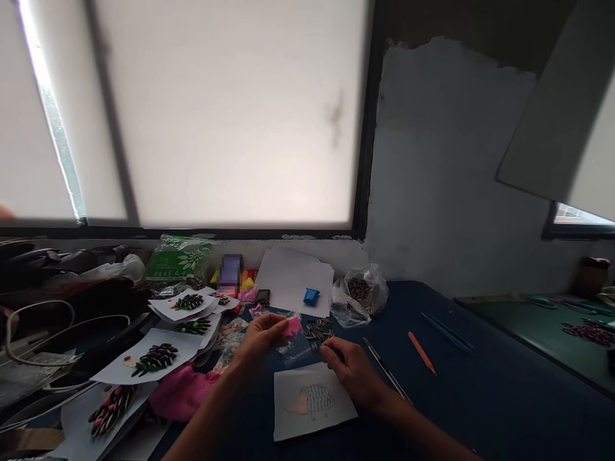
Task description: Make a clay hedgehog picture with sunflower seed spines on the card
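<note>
Your left hand [266,333] is closing thumb and fingers on one pink lump [291,327], holding it above the desk [480,403]. Your right hand [348,365] is curling its fingers in, nearly closed; you cannot tell whether it is gripping anything. One drawing sheet [294,428] is lying just below and between your hands, and one loose heap of striped seeds [318,330] is sitting just beyond your right fingertips. To the right of that hand, one orange tool [422,353] and one pair of blue tweezers [449,333] are resting apart. At least four seed-covered cards are crowding the left hand's side, overlapping. Open desk is stretching rightward past the orange tool, ending towards a green-topped table [533,326].
</note>
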`<state>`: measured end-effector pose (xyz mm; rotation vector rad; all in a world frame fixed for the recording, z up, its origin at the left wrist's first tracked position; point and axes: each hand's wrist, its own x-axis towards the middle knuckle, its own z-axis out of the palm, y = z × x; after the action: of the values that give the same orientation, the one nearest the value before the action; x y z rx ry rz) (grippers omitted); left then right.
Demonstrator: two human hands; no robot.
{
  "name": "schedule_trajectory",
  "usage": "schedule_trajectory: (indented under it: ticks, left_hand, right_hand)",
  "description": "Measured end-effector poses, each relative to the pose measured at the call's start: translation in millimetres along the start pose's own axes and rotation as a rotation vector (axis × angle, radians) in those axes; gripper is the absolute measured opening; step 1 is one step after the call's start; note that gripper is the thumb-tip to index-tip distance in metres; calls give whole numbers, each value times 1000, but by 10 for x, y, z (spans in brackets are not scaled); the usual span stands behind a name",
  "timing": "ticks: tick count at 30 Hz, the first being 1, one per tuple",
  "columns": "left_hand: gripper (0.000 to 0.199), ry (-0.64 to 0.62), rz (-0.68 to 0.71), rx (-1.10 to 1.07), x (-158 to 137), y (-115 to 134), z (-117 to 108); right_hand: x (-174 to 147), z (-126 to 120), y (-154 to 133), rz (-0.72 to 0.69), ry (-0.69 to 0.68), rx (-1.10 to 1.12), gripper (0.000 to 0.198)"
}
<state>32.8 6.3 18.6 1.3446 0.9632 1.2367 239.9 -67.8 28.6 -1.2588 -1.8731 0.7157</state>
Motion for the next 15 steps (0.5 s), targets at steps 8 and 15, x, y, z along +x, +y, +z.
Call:
schedule_trajectory:
  ticks: [8, 15]
  left_hand:
    - [33, 18, 122, 528, -101, -60, 117]
    - [35, -30, 81, 1101, -202, -154, 82]
  right_hand:
    - [426, 178, 130, 94, 96, 150, 30]
    - [776, 160, 246, 222, 132, 162, 23]
